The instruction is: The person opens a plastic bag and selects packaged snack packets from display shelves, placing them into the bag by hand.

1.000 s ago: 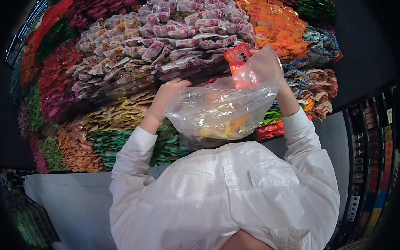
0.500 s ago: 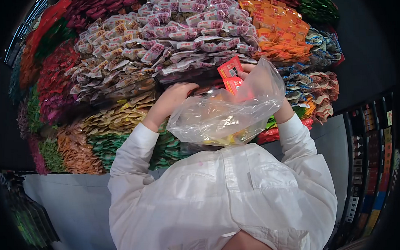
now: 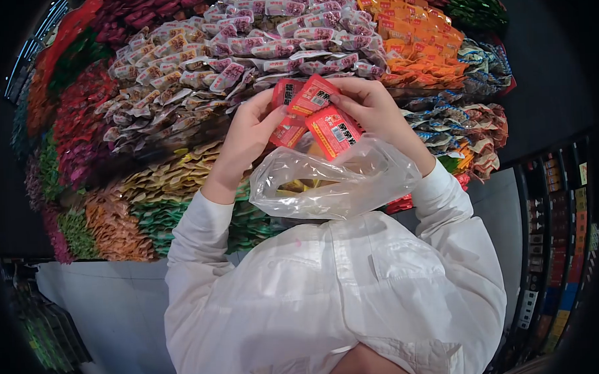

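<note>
Several small red snack packets point(image 3: 333, 133) with black lettering and barcodes are fanned out between my hands. My left hand point(image 3: 248, 131) is closed on packets at the left, its thumb across them. My right hand point(image 3: 370, 105) pinches others at the right, thumb in front. Just below the packets a clear plastic bag point(image 3: 313, 200) gapes open, hanging near my right wrist and against my shirt front. Something yellow shows inside the bag. How the bag is held up is hidden.
Piled snack packets surround my hands: white and purple ones point(image 3: 275, 48) ahead, orange ones point(image 3: 416, 41) at the right, green ones point(image 3: 165, 224) and yellow ones point(image 3: 174, 178) at the near left. A stocked shelf point(image 3: 552, 244) stands at the far right.
My left hand has come up from the pile and now holds red packets. My right hand has moved out of the bag, which sits lower. More red packets show.
</note>
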Demonstrator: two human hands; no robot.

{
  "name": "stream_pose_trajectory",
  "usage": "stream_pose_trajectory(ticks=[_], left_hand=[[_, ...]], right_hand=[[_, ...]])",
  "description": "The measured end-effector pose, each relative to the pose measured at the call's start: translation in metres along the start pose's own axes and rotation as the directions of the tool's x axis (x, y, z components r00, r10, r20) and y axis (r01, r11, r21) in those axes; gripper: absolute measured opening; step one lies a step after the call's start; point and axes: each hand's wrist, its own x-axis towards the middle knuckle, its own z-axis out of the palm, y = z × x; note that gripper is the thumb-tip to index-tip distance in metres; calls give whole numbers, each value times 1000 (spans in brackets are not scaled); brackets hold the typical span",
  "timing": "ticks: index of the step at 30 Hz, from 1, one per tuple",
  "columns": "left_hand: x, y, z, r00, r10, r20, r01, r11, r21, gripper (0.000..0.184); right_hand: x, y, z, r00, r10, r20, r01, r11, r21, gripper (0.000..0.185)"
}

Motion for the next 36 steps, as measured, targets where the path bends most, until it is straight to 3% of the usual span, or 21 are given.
stream_pose_trajectory(ticks=[2,4,5,6,8,10,12,14,16,20,21,23,24,26,28,29,31,32,34,35,36], left_hand=[[-5,7,6,1000,-7,7,7,1000,14,48],[-6,2,11,996,-85,40,93,940,-329,51],[-9,1,14,993,-104,61,120,875,-470,53],[-11,0,14,993,-104,62,121,874,-470,53],[-14,-4,13,968,-205,146,248,695,-675,50],[-10,-16,17,979,-156,131,203,777,-595,40],[-6,-28,16,989,-140,38,144,922,-360,33],[-2,-34,15,992,-119,32,122,923,-366,32],[0,-35,13,996,-54,-68,33,959,-281,33],[-3,-28,16,992,-122,-11,116,965,-236,38],[-5,-23,26,993,-119,-1,112,939,-324,35],[-5,-24,30,990,-137,31,137,888,-439,33],[-5,-25,31,987,-152,62,161,822,-547,32],[-9,-19,35,984,-162,70,174,824,-539,32],[-13,-13,37,920,-336,201,371,587,-719,30],[-15,-15,39,920,-337,198,370,587,-720,30],[-19,-22,45,974,-216,69,204,701,-683,29],[-19,-24,44,974,-217,68,204,701,-683,29],[-18,-27,43,984,-175,-24,145,877,-458,31],[-17,-29,42,991,-119,-64,83,910,-406,34],[-17,-29,43,991,-119,-64,83,910,-406,34]], right_hand=[[1,-8,10,996,8,-84,-10,1000,-30,27],[2,-3,11,996,15,-88,-20,999,-51,27],[2,4,12,992,104,-72,-102,994,27,27],[1,13,13,980,191,-49,-185,977,104,27],[-2,22,13,977,212,-32,-209,974,85,29],[-7,21,18,985,171,-30,-170,984,44,30],[-9,19,19,985,170,-24,-169,985,39,36],[-12,16,16,990,135,-46,-135,991,22,42],[-14,14,14,982,67,-177,-51,994,92,48],[-8,2,7,962,13,-273,39,982,184,41],[-5,2,9,962,14,-274,38,982,185,41],[1,2,15,891,-387,-237,319,906,-280,36],[3,3,17,890,-387,-239,318,905,-281,36],[5,7,21,849,-511,-133,356,741,-570,35],[4,16,27,859,-493,-135,327,733,-597,34],[3,21,30,846,-519,-121,350,712,-609,34],[-4,19,35,851,-517,-87,362,700,-616,30],[-6,19,37,852,-516,-87,362,701,-614,30],[-7,20,40,909,-348,-229,223,871,-438,24],[-12,16,40,967,-42,-250,17,995,-103,29],[-13,14,37,967,-42,-250,17,995,-103,29]])
